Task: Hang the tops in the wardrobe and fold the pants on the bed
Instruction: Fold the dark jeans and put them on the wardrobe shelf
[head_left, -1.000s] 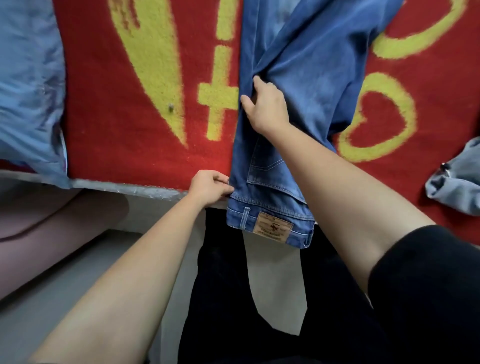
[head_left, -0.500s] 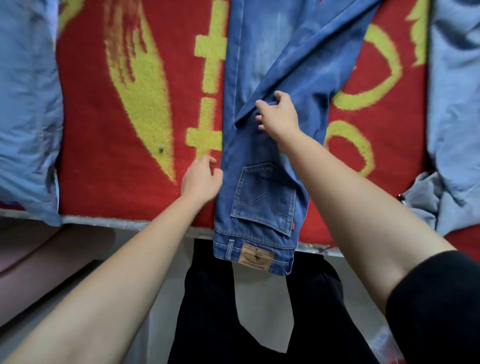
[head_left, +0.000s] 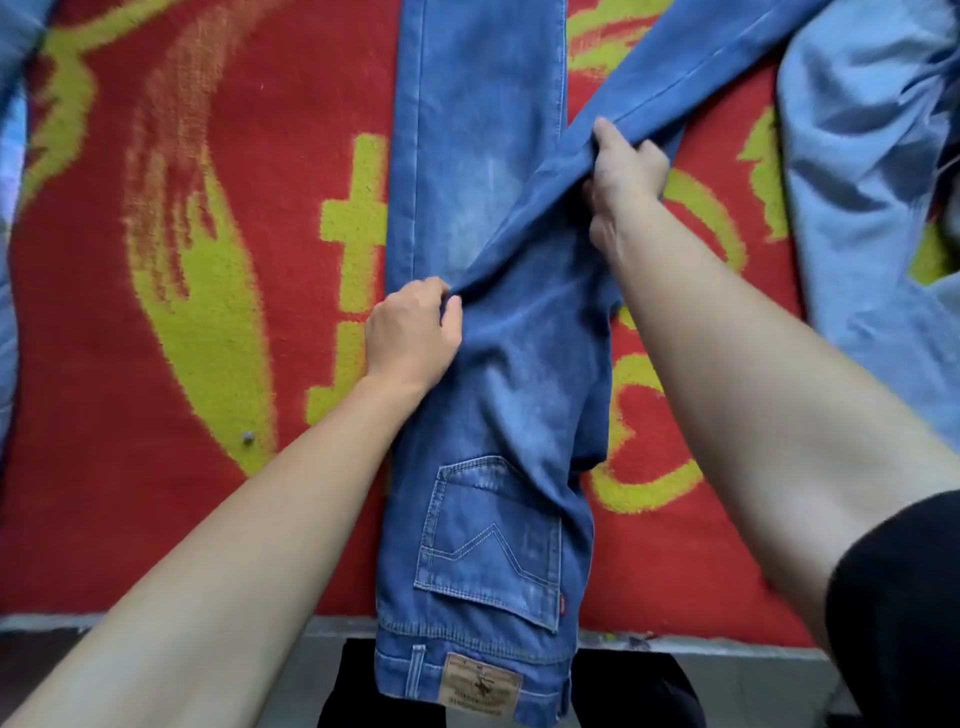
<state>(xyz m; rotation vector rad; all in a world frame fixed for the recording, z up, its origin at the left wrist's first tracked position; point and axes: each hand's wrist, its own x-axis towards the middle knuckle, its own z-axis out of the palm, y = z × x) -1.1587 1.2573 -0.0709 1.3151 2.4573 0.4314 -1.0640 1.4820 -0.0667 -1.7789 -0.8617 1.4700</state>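
So the bed (head_left: 156, 621) is covered by a loud red blanket (head_left: 130, 519) with big yellow-green shapes all over it: a cross near the middle, loops toward the right side, and a leaf-like blob on the left. A grey strip runs along the near edge of the bed, and below it there's a bit of grey floor (head_left: 753, 691).

The jeans (head_left: 493, 364) lie back side up in the middle of the bed, running from the near edge toward the far side. The waistband with its tan leather patch (head_left: 480, 686) hangs just over the near edge, and the back pocket (head_left: 493, 540) sits just above that. One leg goes straight toward the far side, while the other is laid across it and slants off toward the far right corner.

The left hand (head_left: 410, 338) pinches a fold of denim where the two legs split, fingers curled in tight. The right hand (head_left: 623, 176) is further up, fingers wrapped round the edge of the slanted leg, with a black sleeve (head_left: 898, 613) on that arm.

A crumpled light blue garment (head_left: 872, 182) lies along the right side of the bed, apart from the jeans. More pale blue cloth (head_left: 8, 260) peeks in at the left edge. There's a tiny grey stud (head_left: 248, 438) on the blanket left of the jeans, can't tell what it is
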